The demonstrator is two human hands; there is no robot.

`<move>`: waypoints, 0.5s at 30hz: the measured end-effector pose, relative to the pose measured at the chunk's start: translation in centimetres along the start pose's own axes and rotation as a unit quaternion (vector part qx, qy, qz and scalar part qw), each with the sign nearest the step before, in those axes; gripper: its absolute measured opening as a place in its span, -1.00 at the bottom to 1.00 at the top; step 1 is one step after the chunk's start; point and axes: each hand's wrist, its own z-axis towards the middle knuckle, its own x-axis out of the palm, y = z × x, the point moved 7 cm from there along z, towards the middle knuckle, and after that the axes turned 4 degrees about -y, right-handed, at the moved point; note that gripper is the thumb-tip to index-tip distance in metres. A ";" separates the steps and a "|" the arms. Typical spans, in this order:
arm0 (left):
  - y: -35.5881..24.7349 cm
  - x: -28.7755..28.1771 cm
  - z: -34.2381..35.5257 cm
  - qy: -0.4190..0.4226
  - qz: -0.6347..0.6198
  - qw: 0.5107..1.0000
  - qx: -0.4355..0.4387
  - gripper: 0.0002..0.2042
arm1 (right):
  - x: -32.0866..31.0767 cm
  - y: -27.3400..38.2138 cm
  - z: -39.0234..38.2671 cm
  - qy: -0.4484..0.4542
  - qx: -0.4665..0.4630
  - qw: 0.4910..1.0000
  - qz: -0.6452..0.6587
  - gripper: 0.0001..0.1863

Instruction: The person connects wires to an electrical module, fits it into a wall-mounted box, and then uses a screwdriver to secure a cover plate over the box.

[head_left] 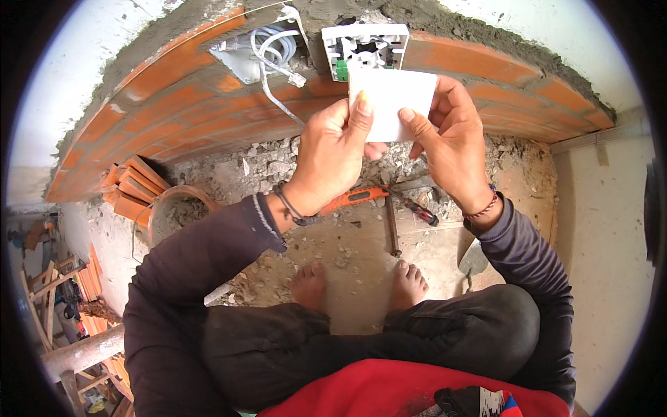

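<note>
While left hand (330, 144) and right hand (455, 139) pinch smooth white square plate (399, 97) between thumbs and fingers, plate lies near side of white square plastic frame (365, 30) at orange brick wall (479, 59). Far edge overlaps frame in view; touching or apart, cannot tell. Outline almost square, no clear long axis. Left hand nearer to frame; right hand farther right.

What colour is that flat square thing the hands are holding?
The flat square plate is plain white, as the head view shows.

No writing or signs can be read
</note>
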 end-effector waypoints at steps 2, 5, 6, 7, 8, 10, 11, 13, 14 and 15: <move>-0.3 -0.5 -0.2 -0.001 0.063 0.997 0.036 -0.49 | 0.5 -0.3 -0.4 0.022 0.041 0.998 0.029 -0.62; 0.3 -1.6 0.2 0.016 0.036 0.998 -0.057 -0.40 | 0.7 -1.5 -1.3 0.046 0.097 0.990 0.089 -0.65; 0.5 -1.8 0.2 0.026 0.024 0.994 -0.106 -0.38 | 0.8 -1.8 -1.7 0.051 0.109 0.987 0.110 -0.66; 0.4 -1.7 0.1 0.014 0.032 0.993 -0.112 -0.33 | 0.8 -2.1 -2.0 0.056 0.121 0.982 0.130 -0.67; 0.4 -1.7 0.0 0.025 0.021 0.994 -0.105 -0.34 | 0.8 -2.3 -2.1 0.058 0.129 0.980 0.139 -0.68; 0.2 -1.7 -0.2 0.049 -0.002 0.995 -0.089 -0.35 | 0.6 -2.4 -2.1 0.061 0.141 0.976 0.156 -0.71; 0.0 -1.4 -0.3 0.055 0.007 0.997 -0.055 -0.37 | 0.4 -2.7 -2.1 0.069 0.150 0.975 0.150 -0.68; -0.4 -0.3 -0.8 0.073 0.024 0.997 0.013 -0.40 | -0.2 -3.5 -2.4 0.081 0.168 0.973 0.136 -0.63; 0.3 0.3 -1.2 0.048 -0.027 0.998 -0.032 -0.44 | -1.0 -3.2 -2.3 0.044 0.081 0.996 0.011 -0.58; 0.7 1.5 -1.7 0.024 -0.077 0.994 -0.079 -0.48 | -1.5 -2.9 -2.5 0.005 -0.006 0.993 -0.116 -0.54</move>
